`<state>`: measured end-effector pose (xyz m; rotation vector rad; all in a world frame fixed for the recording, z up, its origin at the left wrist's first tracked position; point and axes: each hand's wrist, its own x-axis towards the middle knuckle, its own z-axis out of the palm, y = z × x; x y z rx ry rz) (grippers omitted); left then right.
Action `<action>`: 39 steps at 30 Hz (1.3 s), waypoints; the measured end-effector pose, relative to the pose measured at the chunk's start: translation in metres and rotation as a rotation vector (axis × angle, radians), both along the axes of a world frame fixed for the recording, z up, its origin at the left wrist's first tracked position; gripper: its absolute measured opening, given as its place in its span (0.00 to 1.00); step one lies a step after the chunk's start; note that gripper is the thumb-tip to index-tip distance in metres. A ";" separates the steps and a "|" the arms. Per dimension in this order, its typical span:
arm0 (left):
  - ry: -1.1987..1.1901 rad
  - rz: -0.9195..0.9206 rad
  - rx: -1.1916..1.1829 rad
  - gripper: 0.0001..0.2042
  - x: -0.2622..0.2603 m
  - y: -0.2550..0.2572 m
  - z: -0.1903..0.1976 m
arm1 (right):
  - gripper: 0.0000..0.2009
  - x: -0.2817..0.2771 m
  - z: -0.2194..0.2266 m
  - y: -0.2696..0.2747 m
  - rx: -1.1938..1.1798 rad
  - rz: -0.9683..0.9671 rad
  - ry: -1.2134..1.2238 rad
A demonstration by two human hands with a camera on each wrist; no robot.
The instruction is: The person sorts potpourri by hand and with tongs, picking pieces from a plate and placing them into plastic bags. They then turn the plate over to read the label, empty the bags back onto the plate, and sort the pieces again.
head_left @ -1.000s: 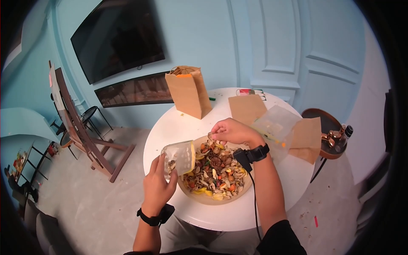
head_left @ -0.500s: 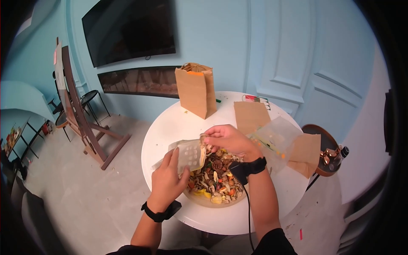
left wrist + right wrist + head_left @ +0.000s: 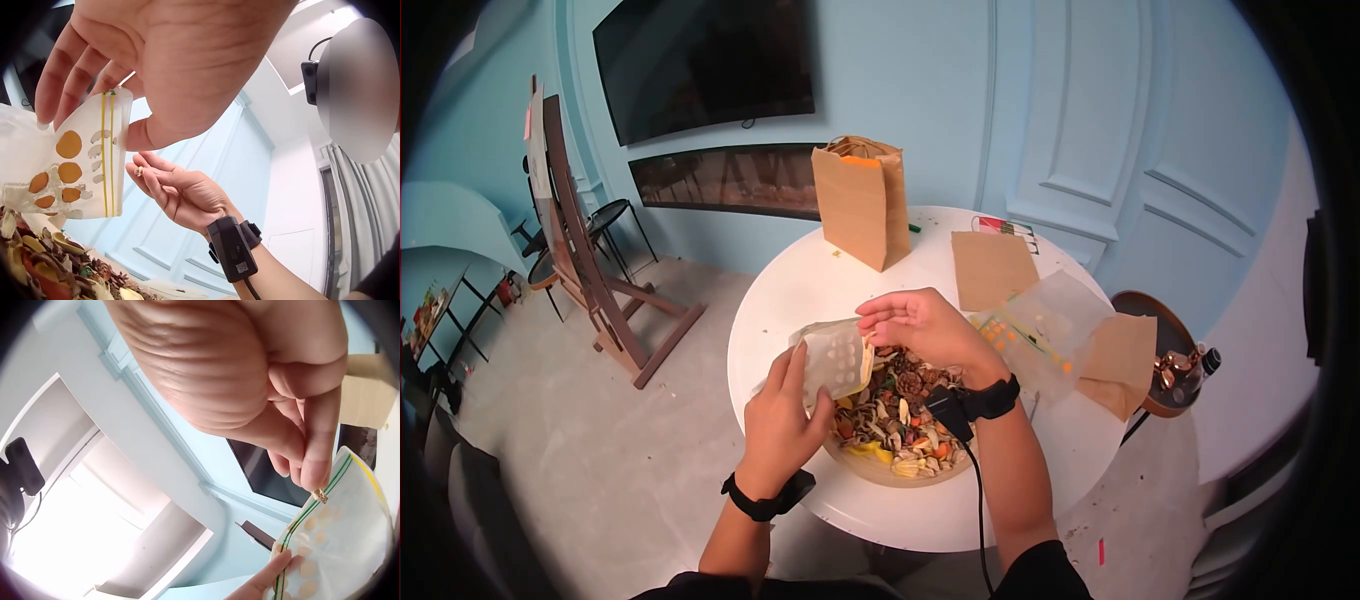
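My left hand [image 3: 780,425] holds a clear zip bag [image 3: 835,355] with rows of clear dots, its mouth turned to the right over the near bowl. At that mouth is my right hand [image 3: 925,325], thumb and fingertips pinching a small pale dried piece [image 3: 320,495]. In the right wrist view this piece overlaps the bag's green zip line. A round, shallow beige bowl [image 3: 862,468] under both hands is heaped with dried pieces [image 3: 900,420]: pale slices, yellow and orange bits and brown pine cones. My left hand hides part of the bag.
A brown paper bag [image 3: 862,205] stands at the back of the round white table [image 3: 775,300]. To the right lie a flat clear bag [image 3: 1050,320] with orange bits and brown paper sheets [image 3: 995,270]. A side table [image 3: 1135,310] with a bottle stands beyond.
My right hand has come left from the bowl's far rim to the zip bag's mouth. The bag has been raised and turned towards it. A larger brownish piece showed in the right fingers half a second ago.
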<state>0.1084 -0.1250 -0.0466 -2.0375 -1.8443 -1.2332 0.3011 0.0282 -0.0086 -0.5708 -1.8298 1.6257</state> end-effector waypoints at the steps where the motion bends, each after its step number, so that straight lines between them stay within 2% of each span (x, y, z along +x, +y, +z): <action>1: 0.001 0.001 0.005 0.26 -0.001 -0.001 -0.001 | 0.19 -0.001 0.001 -0.002 -0.024 0.006 0.019; 7: -0.067 -0.011 -0.067 0.28 -0.003 -0.007 0.002 | 0.19 -0.011 0.002 -0.009 -0.050 0.100 0.021; 10: -0.064 -0.029 -0.068 0.28 -0.004 -0.008 0.003 | 0.19 -0.017 -0.004 -0.011 0.028 0.149 0.002; 16: -0.014 -0.031 0.020 0.27 -0.014 -0.006 -0.003 | 0.17 -0.005 -0.005 0.000 0.173 0.069 -0.010; 20: -0.030 -0.029 0.033 0.26 -0.017 -0.007 -0.004 | 0.14 0.028 -0.004 0.021 0.370 -0.209 -0.243; 26: -0.054 -0.033 0.030 0.27 -0.019 -0.010 -0.008 | 0.16 0.071 -0.022 0.046 0.448 -0.425 -0.920; 29: -0.070 -0.025 0.021 0.27 -0.019 -0.011 -0.008 | 0.18 0.084 -0.033 0.055 0.385 -0.388 -1.053; 32: -0.090 -0.015 0.002 0.26 -0.017 -0.014 -0.003 | 0.19 0.084 -0.047 0.057 0.399 -0.304 -0.990; 35: -0.085 -0.016 0.015 0.26 -0.017 -0.014 -0.006 | 0.21 0.072 -0.048 0.052 0.404 -0.310 -1.107; 39: -0.103 0.003 -0.026 0.26 -0.012 -0.018 0.000 | 0.19 0.060 -0.045 0.050 0.368 -0.276 -1.147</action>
